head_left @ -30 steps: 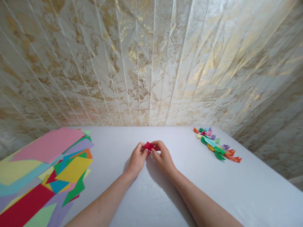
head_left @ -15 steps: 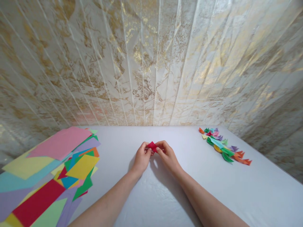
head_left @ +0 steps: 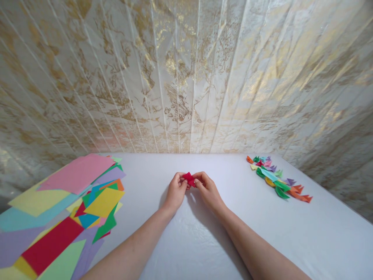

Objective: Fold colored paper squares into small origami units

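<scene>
Compared with the frame half a second earlier, the red paper shows more of its face between the hands, and the tip of the right thumb sits farther toward the paper's right edge. The sheets and folded pieces keep their arrangement; the whole scene sits slightly farther right in view.

Left hand: thumb and fingers are closed in a pinch on the left side of the paper. Right hand: thumb and fingers are closed in a pinch on its right side. The hands are near each other, with the paper between them. Fingers behind the paper are partly hidden.

The paper is held above the middle of the table, between the sheets at left and the folded pieces at right.
</scene>
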Motion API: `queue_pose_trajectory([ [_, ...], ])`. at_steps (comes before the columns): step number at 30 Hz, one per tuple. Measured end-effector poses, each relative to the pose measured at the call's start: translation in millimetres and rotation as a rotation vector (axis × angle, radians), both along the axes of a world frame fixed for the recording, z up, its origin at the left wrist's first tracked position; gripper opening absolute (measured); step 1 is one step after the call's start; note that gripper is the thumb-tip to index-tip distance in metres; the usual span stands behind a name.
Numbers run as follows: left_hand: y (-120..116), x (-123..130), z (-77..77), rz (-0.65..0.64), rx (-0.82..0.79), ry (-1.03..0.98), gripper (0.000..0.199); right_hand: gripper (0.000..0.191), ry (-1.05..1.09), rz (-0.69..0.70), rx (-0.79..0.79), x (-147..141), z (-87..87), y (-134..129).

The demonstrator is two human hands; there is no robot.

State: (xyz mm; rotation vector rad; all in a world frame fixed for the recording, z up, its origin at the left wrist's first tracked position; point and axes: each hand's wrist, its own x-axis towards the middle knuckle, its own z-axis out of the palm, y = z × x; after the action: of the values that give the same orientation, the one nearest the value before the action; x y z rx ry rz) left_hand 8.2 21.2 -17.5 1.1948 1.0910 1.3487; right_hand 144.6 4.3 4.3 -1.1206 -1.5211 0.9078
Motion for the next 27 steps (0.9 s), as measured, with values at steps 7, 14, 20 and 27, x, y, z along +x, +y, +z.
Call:
queue_pose_trajectory([
  [7, -1, 0, 2.4, 0.039, -0.014, -0.006, 0.021, 0.02, -0.159, -0.057, 0.068, 2, -2.8, 0],
  [14, -1, -1, 1.1, 0.071, -0.018, 0.026, 0.024, 0.019, -0.227, -0.022, 0.103, 1, -1.3, -2],
  [20, -7, -1, 8.4, -0.003, -0.021, 0.119, 0.023, 0.023, -0.199, -0.022, 0.079, 3, 1.3, 0],
  [27, -10, 1, 8.7, -0.092, -0.021, 0.133, 0.024, 0.025, -0.165, -0.047, 0.121, 3, 8.6, -3],
])
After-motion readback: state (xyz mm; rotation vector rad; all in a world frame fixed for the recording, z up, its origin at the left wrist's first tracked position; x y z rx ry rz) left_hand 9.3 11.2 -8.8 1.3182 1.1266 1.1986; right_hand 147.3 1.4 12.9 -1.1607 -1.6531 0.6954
